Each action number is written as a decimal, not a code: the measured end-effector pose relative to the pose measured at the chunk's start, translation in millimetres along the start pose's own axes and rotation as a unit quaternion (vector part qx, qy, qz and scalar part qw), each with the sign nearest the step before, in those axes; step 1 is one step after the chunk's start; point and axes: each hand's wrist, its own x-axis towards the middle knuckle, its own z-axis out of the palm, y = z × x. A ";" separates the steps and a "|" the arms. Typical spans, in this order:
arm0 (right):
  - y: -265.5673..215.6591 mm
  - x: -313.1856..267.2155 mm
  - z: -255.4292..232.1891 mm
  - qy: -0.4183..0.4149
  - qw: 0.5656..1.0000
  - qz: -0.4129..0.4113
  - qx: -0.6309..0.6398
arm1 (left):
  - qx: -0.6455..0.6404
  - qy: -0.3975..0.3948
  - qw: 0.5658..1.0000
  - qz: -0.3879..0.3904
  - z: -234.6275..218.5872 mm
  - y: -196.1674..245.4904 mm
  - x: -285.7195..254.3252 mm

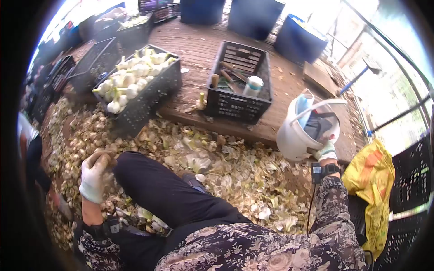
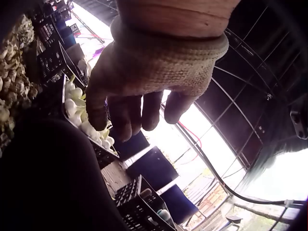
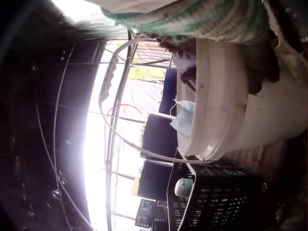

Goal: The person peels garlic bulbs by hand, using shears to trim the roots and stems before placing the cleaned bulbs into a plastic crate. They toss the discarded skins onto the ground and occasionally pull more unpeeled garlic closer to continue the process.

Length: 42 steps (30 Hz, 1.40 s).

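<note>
My right hand (image 1: 326, 150), in a white knitted glove, grips the near rim of a white plastic bucket (image 1: 289, 140). In the right wrist view, dark-stained fingertips (image 3: 263, 72) lie against the bucket's outer wall. A light blue face mask (image 3: 185, 118) and dark cloth (image 1: 319, 126) are inside the bucket, whose handle (image 1: 318, 107) stands up over the opening. Held beside my left knee, my left hand (image 1: 96, 174) wears a soiled glove and has nothing in it. Its fingers hang loosely bent in the left wrist view. The nearest crate (image 1: 147, 106) to it is heaped with garlic bulbs (image 1: 131, 81).
A black crate (image 1: 237, 108) with wooden-handled tools and a white bottle (image 1: 253, 86) stands on the planks. Garlic peelings (image 1: 239, 180) cover the ground around my legs. On the right lie a yellow sack (image 1: 375, 180) and black crates (image 1: 411, 176). Blue bins (image 1: 300, 43) line the back.
</note>
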 end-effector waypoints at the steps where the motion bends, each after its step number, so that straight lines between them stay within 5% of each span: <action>1: -1.8 -1.7 10.6 -0.025 0.972 -0.080 -0.220 | 0.001 0.026 1.000 -0.013 -6.2 3.1 -5.4; 3: -5.9 -1.1 29.5 -0.041 0.868 -0.141 -0.474 | 0.051 0.056 0.997 0.004 -24.6 -0.4 -12.3; 5: 27.0 81.5 13.6 -0.077 0.908 -0.141 -0.387 | -0.020 0.110 0.993 -0.034 -31.1 2.6 -20.6; 10: 19.6 80.0 54.5 -0.081 0.932 -0.126 -0.329 | -0.067 0.168 0.982 -0.049 -54.7 -4.8 -25.6; 12: 34.2 98.6 64.9 -0.092 0.934 -0.162 -0.306 | 0.024 0.156 0.987 0.009 -56.0 0.6 -31.4; 15: 3.1 36.3 76.3 -0.034 0.753 -0.237 -0.612 | 0.011 0.164 0.986 0.007 -57.1 3.3 -37.6; 16: 5.1 37.4 75.4 -0.030 0.723 -0.256 -0.641 | -0.037 0.181 0.983 0.005 -58.6 -2.3 -39.5; 21: 51.7 48.9 66.2 -0.127 0.753 -0.347 -0.545 | -0.068 0.213 0.974 -0.037 -61.0 -6.0 -65.4; 23: 73.6 14.5 80.5 -0.055 0.885 -0.273 -0.374 | -0.079 0.204 0.975 -0.027 -66.0 -7.5 -75.0; 24: 89.5 5.8 91.1 -0.095 0.968 -0.138 -0.188 | -0.079 0.201 0.976 -0.029 -68.8 -7.7 -78.8; 25: 101.1 -4.2 104.8 -0.115 0.993 0.013 0.026 | -0.084 0.197 0.977 -0.021 -71.4 -8.4 -81.9; 27: 120.8 -24.1 128.5 -0.165 0.935 0.196 0.243 | -0.098 0.192 0.976 -0.030 -74.2 -7.6 -85.0; 28: 132.5 -24.3 135.0 -0.250 0.914 0.220 0.232 | -0.101 0.188 0.976 -0.033 -75.1 -8.2 -84.7; 29: 120.9 -62.0 161.2 -0.215 0.953 0.167 0.131 | -0.100 0.183 0.977 -0.034 -76.1 -9.1 -82.9; 31: 122.4 -74.2 191.3 -0.332 0.934 0.132 0.003 | -0.093 0.165 0.981 -0.034 -75.9 -11.4 -81.0; 32: 112.9 -89.0 212.2 -0.302 0.937 0.134 -0.111 | -0.094 0.163 0.981 -0.039 -75.0 -12.3 -82.0; 34: 133.2 -79.4 247.6 -0.332 0.923 -0.043 -0.189 | -0.077 0.155 0.984 -0.038 -75.1 -15.4 -82.2; 35: 148.4 -59.0 265.2 -0.334 0.851 -0.178 -0.365 | -0.056 0.144 0.988 -0.024 -81.3 -23.5 -81.0; 36: 168.2 -35.6 285.6 -0.320 0.731 -0.305 -0.520 | -0.060 0.151 0.984 -0.068 -86.8 -26.1 -84.3; 40: 198.7 -16.4 353.5 -0.253 0.634 -0.237 -0.692 | 0.024 0.199 0.977 -0.073 -85.6 -37.3 -90.4; 42: 221.3 -6.2 374.7 -0.281 0.709 -0.185 -0.620 | 0.015 0.213 0.971 -0.106 -90.0 -46.4 -89.6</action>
